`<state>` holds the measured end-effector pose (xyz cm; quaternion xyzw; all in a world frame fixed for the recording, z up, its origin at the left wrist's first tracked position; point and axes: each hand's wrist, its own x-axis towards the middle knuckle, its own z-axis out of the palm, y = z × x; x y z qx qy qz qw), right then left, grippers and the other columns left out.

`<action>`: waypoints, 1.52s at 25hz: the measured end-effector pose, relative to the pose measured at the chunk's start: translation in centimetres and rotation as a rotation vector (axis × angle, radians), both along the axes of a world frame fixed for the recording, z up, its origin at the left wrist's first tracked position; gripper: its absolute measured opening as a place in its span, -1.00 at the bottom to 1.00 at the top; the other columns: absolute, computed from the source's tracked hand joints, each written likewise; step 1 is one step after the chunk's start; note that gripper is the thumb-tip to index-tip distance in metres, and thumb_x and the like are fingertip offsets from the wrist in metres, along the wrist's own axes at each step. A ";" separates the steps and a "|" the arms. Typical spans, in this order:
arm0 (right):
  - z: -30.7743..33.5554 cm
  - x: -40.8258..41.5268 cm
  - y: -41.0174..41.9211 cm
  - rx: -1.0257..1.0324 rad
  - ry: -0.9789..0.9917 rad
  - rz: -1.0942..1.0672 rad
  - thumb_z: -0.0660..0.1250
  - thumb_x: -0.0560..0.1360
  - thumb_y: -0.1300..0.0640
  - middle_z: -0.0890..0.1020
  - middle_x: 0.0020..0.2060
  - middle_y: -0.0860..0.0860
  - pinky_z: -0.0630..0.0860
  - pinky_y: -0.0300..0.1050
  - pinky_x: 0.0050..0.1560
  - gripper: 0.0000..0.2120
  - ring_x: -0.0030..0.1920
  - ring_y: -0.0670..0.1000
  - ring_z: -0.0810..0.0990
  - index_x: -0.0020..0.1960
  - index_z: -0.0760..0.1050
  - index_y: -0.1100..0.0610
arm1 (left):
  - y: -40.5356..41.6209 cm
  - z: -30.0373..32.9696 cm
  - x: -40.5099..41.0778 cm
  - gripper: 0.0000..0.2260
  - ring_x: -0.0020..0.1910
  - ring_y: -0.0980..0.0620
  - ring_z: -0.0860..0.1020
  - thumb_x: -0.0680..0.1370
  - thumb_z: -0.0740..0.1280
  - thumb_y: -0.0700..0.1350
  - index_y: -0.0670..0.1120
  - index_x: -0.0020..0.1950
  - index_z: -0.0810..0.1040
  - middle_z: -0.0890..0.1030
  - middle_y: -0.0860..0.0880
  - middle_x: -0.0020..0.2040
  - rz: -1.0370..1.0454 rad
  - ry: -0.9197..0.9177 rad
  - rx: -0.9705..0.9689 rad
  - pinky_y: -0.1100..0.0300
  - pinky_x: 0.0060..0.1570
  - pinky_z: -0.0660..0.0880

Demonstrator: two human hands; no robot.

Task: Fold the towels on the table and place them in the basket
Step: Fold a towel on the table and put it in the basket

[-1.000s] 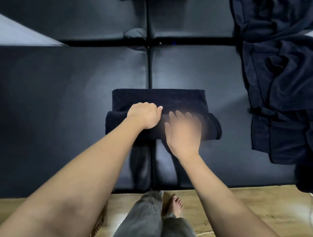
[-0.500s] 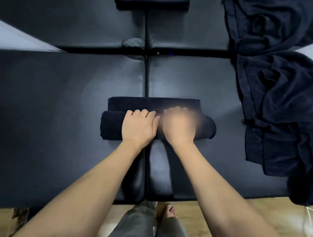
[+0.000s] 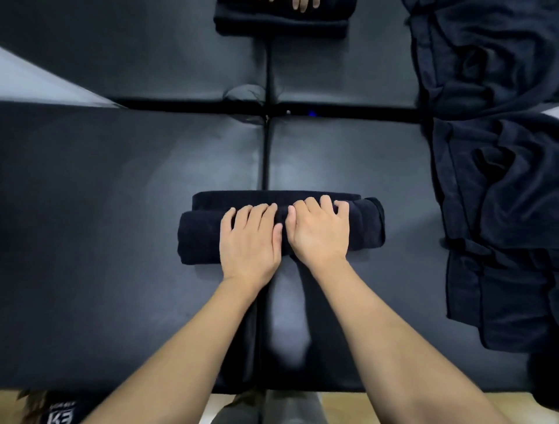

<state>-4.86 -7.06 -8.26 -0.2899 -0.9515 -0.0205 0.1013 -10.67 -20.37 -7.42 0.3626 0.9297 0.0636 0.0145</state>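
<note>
A dark navy towel [image 3: 199,236] lies rolled into a thick cylinder at the middle of the black padded table [image 3: 90,212], with a short flat strip of it showing behind the roll. My left hand [image 3: 249,239] and my right hand [image 3: 317,231] rest side by side on top of the roll, palms down, fingers curled over its far edge. A woven basket [image 3: 33,405] shows only as a sliver at the bottom left corner, below the table's near edge.
A heap of unfolded dark towels [image 3: 496,187] hangs over the table's right side. At the far top, another folded dark towel [image 3: 281,24] lies under another person's fingertips [image 3: 302,3]. Wooden floor and my legs show below the table's front edge.
The roll has travelled away from me and grown thicker, leaving less flat towel behind it. My right hand has come level with my left. The view has tilted toward the far side.
</note>
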 end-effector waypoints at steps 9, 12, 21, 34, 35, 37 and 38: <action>0.1 1.3 -2.2 -0.106 0.039 -0.073 0.11 0.64 -0.05 0.57 0.33 0.05 0.17 0.22 0.47 -0.57 0.43 0.23 0.44 0.39 0.52 0.09 | 5.9 2.5 -6.3 -0.54 -0.19 -0.11 0.59 0.68 -0.04 0.05 0.01 -0.18 0.59 0.67 -0.03 -0.18 -0.057 -0.146 -0.290 0.01 -0.10 0.26; -0.2 -0.6 -0.8 -0.068 0.073 -0.056 0.15 0.62 -0.01 0.66 0.14 0.02 0.28 0.21 0.40 -0.64 0.31 0.22 0.53 0.26 0.60 0.09 | 6.6 2.4 -6.5 -0.54 -0.18 -0.11 0.60 0.68 -0.04 0.05 0.02 -0.20 0.58 0.69 -0.02 -0.17 0.013 -0.139 -0.280 0.02 -0.08 0.30; 0.8 -3.4 1.8 -0.153 -0.010 -0.040 0.04 0.63 -0.03 0.69 -0.09 0.03 0.30 0.11 0.23 -0.58 0.04 0.17 0.57 -0.03 0.65 0.09 | 3.9 0.0 -3.5 -0.65 0.14 -0.09 0.59 0.66 0.11 0.01 -0.05 0.20 0.65 0.67 0.00 0.13 0.036 0.056 0.071 -0.06 0.31 0.36; 0.5 -6.6 4.4 -0.111 -0.006 -0.059 0.06 0.64 -0.03 0.68 -0.12 0.01 0.27 0.17 0.32 -0.58 0.06 0.18 0.56 -0.12 0.64 0.08 | 5.1 -0.5 -5.2 -0.61 0.28 -0.08 0.52 0.65 0.08 0.03 -0.05 0.38 0.52 0.59 0.02 0.28 0.025 -0.010 0.013 -0.05 0.38 0.30; 0.5 -6.7 4.3 -0.115 -0.020 -0.068 0.05 0.64 -0.04 0.68 -0.11 0.00 0.26 0.16 0.33 -0.57 0.07 0.17 0.56 -0.11 0.65 0.08 | 5.6 -0.2 -5.9 -0.63 0.20 -0.08 0.55 0.65 0.09 0.03 -0.04 0.32 0.56 0.62 0.02 0.22 0.023 -0.012 0.007 -0.03 0.33 0.33; 0.4 -6.8 4.5 -0.154 -0.044 -0.080 0.01 0.65 -0.06 0.68 -0.03 0.00 0.23 0.14 0.37 -0.55 0.12 0.15 0.54 -0.02 0.65 0.06 | 7.0 0.5 -7.6 -0.66 -0.07 -0.10 0.58 0.65 0.06 0.03 -0.04 0.06 0.61 0.66 -0.01 -0.02 -0.008 0.012 -0.056 0.01 0.08 0.37; 0.5 -6.9 4.6 -0.187 -0.052 -0.087 -0.03 0.65 -0.08 0.67 0.07 0.01 0.20 0.14 0.40 -0.53 0.19 0.14 0.53 0.07 0.65 0.04 | 7.9 1.2 -8.7 -0.62 -0.16 -0.12 0.57 0.66 0.02 0.05 -0.03 -0.05 0.59 0.66 -0.03 -0.11 -0.026 -0.001 -0.114 0.00 -0.02 0.34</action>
